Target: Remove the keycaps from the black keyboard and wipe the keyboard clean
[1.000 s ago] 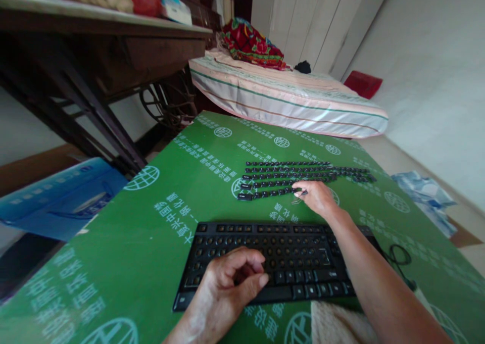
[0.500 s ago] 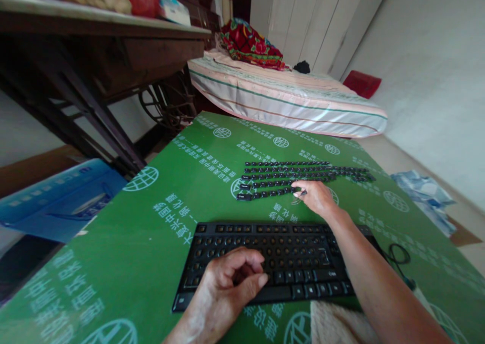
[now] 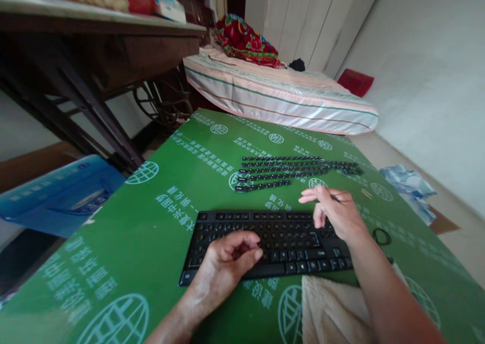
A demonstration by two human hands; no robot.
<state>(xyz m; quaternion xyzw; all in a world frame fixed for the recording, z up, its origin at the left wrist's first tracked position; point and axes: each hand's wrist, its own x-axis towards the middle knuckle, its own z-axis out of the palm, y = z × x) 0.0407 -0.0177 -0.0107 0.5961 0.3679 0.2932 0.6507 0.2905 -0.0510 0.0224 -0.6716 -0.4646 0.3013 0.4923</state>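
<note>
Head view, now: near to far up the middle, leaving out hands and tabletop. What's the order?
Beige fabric cloth → long black plastic keyboard → rows of small black plastic keycaps → pale mattress with green and brown stripes → tall white panels.

The black keyboard [image 3: 273,240] lies flat on the green surface [image 3: 159,263] in front of me, its long side running across my view. Most of its upper rows are stripped to bare sockets with tan centres, while black caps sit in place toward the lower right. My left hand [image 3: 230,260] hides part of it. Beyond it, loose black keycaps [image 3: 280,171] lie in near-parallel rows, the nearest short, with wider caps at the left ends. A slim dark piece [image 3: 335,198], too small to identify, shows between my right hand's [image 3: 337,212] fingers.
</note>
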